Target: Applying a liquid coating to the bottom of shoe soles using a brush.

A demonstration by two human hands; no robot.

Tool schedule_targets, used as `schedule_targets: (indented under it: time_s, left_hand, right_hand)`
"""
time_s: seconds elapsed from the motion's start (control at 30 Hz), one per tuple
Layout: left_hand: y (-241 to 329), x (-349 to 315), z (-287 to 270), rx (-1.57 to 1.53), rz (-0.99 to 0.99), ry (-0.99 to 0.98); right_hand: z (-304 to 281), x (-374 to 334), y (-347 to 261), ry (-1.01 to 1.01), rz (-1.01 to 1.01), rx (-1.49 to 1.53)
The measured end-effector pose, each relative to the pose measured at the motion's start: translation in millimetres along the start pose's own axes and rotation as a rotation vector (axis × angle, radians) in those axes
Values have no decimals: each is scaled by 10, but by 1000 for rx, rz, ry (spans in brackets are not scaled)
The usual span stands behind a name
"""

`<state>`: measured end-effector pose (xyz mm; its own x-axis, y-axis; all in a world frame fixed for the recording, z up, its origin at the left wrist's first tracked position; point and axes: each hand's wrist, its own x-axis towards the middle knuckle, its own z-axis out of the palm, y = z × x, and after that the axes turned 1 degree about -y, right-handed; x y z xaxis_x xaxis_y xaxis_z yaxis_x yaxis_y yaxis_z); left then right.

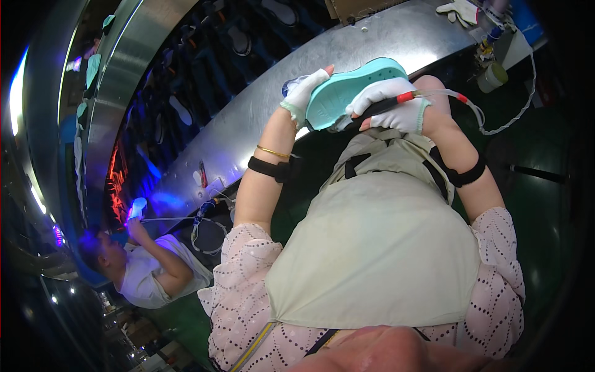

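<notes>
Holding steady in the head view, the left hand pinched the teal shoe sole by its left rim, thumb up on the edge, just off the near side of the metal bench. And the right hand had its fingers curled around the black hosed tool, its tip right at the sole's near end! Work on this piece looked under way, not finished; how much rim was done, nobody could tell.
</notes>
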<state>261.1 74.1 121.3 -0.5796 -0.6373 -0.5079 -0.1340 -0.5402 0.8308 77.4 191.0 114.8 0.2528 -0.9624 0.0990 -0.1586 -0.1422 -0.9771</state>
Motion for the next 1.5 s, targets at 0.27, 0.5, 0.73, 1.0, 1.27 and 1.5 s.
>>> schedule_targets:
  time_s: [0.27, 0.5, 0.73, 1.0, 1.27, 1.5]
  left_hand:
    - [-8, 57, -104, 57, 80, 11]
    - [-208, 126, -57, -638, 223, -428]
    - [-418, 123, 8, -810, 347, -472]
    - [-554, 67, 162, -737, 463, -346]
    - [-577, 6, 174, -779, 436, -206]
    - [-556, -65, 234, -676, 412, -288]
  right_hand:
    - [-178, -33, -137, -36, 127, -99]
    - [256, 36, -34, 318, 28, 502]
    - [299, -32, -31, 175, 63, 422]
    - [461, 91, -15, 380, -424, -31]
    - [316, 145, -56, 556, -184, 386]
    - [71, 181, 48, 583, -252, 684]
